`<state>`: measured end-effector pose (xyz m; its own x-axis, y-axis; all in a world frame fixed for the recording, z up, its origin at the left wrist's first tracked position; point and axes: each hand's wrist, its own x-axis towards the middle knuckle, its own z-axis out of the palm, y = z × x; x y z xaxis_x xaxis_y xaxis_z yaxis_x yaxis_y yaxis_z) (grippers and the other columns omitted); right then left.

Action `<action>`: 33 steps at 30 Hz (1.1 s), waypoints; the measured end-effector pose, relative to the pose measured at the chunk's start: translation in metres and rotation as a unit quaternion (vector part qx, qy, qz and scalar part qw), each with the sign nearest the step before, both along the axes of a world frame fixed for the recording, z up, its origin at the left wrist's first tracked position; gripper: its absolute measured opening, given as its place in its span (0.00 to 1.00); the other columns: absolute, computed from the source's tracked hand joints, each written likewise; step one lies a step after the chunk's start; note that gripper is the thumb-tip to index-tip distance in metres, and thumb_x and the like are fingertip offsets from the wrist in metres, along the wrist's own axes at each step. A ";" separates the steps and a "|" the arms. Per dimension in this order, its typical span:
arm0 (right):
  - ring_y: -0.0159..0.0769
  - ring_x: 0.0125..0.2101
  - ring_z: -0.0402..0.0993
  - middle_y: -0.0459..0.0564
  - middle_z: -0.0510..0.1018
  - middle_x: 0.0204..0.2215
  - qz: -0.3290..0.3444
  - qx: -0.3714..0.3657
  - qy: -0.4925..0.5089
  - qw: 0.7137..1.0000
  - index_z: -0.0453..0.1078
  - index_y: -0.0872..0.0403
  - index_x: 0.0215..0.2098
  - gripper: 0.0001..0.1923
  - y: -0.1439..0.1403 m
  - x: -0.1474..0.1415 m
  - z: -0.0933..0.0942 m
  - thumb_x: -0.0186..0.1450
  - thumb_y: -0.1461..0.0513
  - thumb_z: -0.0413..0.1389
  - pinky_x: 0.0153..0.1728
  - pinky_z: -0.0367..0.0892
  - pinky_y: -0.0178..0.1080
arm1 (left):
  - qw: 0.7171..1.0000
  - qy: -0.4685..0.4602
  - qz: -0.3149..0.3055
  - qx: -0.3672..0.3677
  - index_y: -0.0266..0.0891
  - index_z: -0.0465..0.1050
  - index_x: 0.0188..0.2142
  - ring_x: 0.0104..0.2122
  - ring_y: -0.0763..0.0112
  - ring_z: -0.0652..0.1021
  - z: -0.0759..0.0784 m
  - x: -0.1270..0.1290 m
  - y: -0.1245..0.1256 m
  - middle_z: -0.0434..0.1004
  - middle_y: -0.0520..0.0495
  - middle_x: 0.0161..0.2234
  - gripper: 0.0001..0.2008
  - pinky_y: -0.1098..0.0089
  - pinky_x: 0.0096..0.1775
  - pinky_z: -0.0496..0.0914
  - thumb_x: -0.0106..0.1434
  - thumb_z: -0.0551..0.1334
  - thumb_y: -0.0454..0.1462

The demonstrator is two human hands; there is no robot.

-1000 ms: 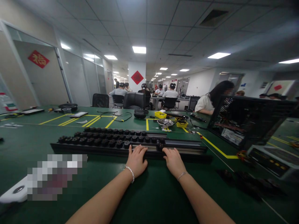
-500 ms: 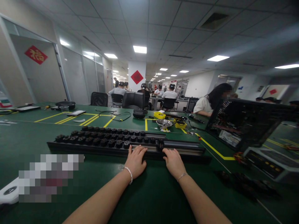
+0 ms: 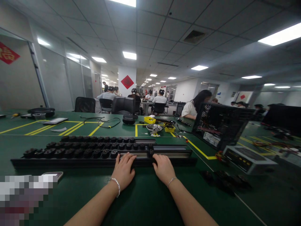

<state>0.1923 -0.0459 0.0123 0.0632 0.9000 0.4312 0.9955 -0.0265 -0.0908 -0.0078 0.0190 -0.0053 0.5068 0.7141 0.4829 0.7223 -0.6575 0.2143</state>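
View has swung right. Left hand (image 3: 124, 171) and right hand (image 3: 164, 168) rest, thumbs apart from fingers, on the black railed rack (image 3: 94, 163).

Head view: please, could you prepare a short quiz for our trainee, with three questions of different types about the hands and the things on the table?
1. True or false: the left hand and the right hand are both at the front black rail.
2. Choose one: what colour are the small trays near the metal bowl?
A) red
B) yellow
C) blue
3. Fill the gap: the open black case stands toward the ____ side of the picture.

Key: 1 true; 2 B; 3 right.
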 end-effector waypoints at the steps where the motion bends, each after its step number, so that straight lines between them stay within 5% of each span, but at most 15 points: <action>1: 0.36 0.40 0.67 0.48 0.74 0.35 0.000 0.003 0.000 1.000 0.66 0.50 0.41 0.11 0.000 0.000 0.000 0.60 0.63 0.52 0.45 0.56 0.38 | 1.000 -0.002 0.004 0.009 0.46 0.64 0.51 0.59 0.61 0.58 0.000 0.000 0.000 0.66 0.48 0.54 0.25 0.49 0.60 0.42 0.52 0.54 0.32; 18: 0.34 0.40 0.66 0.47 0.74 0.35 -0.005 0.018 0.017 1.000 0.67 0.50 0.42 0.16 -0.004 0.004 0.000 0.58 0.68 0.47 0.49 0.52 0.37 | 0.995 -0.003 0.085 0.052 0.40 0.64 0.53 0.61 0.56 0.52 -0.005 -0.001 0.006 0.56 0.42 0.60 0.23 0.53 0.59 0.49 0.57 0.54 0.39; 33: 0.35 0.38 0.65 0.48 0.74 0.34 -0.015 0.010 0.012 1.000 0.67 0.51 0.40 0.15 -0.003 0.006 0.001 0.57 0.69 0.47 0.45 0.53 0.36 | 0.998 0.026 0.057 0.029 0.41 0.64 0.51 0.52 0.61 0.66 0.000 -0.003 0.003 0.71 0.45 0.49 0.22 0.54 0.58 0.46 0.56 0.54 0.38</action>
